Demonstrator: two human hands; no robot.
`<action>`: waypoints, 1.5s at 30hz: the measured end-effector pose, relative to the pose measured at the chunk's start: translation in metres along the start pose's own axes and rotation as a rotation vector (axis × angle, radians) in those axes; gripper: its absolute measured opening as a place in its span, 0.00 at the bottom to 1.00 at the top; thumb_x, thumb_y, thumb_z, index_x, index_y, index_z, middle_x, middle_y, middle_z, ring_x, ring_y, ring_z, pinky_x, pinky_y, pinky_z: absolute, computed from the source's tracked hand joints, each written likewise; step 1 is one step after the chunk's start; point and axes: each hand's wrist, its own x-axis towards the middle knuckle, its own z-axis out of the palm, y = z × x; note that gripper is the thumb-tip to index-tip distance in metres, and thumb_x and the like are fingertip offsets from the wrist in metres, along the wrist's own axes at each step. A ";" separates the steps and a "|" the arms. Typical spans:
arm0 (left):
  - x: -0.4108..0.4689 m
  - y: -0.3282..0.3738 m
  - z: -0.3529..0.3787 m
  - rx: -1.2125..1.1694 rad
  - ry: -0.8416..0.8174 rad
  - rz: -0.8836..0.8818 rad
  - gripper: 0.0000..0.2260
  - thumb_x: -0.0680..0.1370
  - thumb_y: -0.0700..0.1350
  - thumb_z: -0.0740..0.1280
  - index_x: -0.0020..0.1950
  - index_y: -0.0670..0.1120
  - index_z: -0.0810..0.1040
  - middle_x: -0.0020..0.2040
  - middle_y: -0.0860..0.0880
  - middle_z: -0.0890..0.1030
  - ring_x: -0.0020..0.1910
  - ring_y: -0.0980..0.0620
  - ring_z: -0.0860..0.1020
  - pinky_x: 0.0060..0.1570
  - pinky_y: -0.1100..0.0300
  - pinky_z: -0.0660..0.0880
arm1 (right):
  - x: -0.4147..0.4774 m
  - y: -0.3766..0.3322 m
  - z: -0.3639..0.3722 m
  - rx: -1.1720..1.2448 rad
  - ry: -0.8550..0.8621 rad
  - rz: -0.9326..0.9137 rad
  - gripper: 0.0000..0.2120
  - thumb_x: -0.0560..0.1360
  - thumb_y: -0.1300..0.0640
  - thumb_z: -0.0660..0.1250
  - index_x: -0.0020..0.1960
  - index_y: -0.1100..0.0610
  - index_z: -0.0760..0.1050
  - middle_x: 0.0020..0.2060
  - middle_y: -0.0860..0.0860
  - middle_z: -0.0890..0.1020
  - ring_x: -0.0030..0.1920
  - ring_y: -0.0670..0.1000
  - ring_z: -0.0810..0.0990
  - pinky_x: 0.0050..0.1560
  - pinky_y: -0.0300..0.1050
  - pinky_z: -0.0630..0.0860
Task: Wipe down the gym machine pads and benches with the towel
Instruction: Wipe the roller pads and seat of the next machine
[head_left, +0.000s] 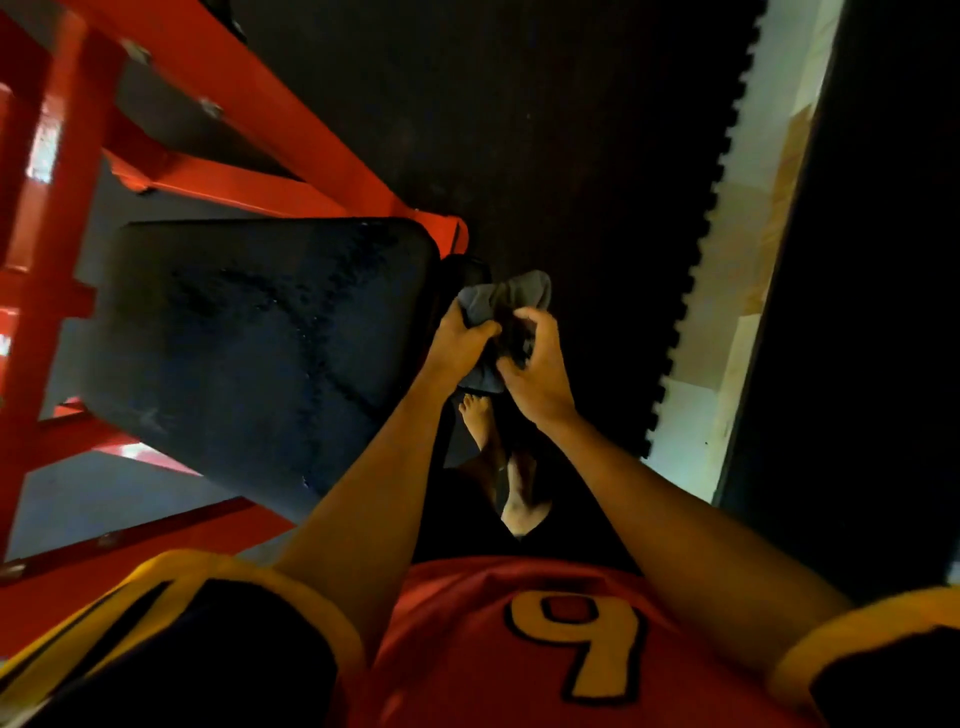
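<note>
I wear a red jersey bearing a yellow, black-outlined numeral that reads as 9 from above. My left sleeve and right sleeve are black with yellow cuffs. Black shorts, bare feet.

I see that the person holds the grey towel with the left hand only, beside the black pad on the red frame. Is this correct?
Not quite. In the head view both hands grip the grey towel, the left hand and the right hand together. The rest holds: it is beside the black pad on the red frame.
</note>
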 end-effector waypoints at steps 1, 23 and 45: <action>-0.008 0.001 -0.002 0.006 0.013 0.047 0.24 0.79 0.40 0.70 0.74 0.42 0.70 0.64 0.43 0.78 0.64 0.45 0.77 0.65 0.47 0.76 | -0.005 -0.005 -0.002 0.010 0.024 -0.024 0.27 0.75 0.63 0.71 0.71 0.57 0.68 0.65 0.51 0.70 0.66 0.44 0.72 0.68 0.38 0.72; -0.147 -0.046 -0.098 -0.538 0.330 0.300 0.10 0.82 0.49 0.68 0.63 0.50 0.78 0.56 0.50 0.83 0.54 0.55 0.83 0.55 0.49 0.82 | -0.074 -0.123 0.050 -0.144 -0.054 -0.158 0.23 0.76 0.50 0.74 0.70 0.49 0.76 0.60 0.48 0.84 0.61 0.51 0.82 0.56 0.43 0.77; -0.023 -0.117 -0.232 0.522 0.276 0.623 0.20 0.86 0.44 0.59 0.79 0.44 0.67 0.80 0.43 0.64 0.81 0.44 0.58 0.80 0.48 0.52 | -0.057 -0.093 0.187 -0.782 0.078 -0.059 0.44 0.72 0.27 0.66 0.82 0.36 0.52 0.84 0.52 0.47 0.82 0.68 0.43 0.78 0.73 0.46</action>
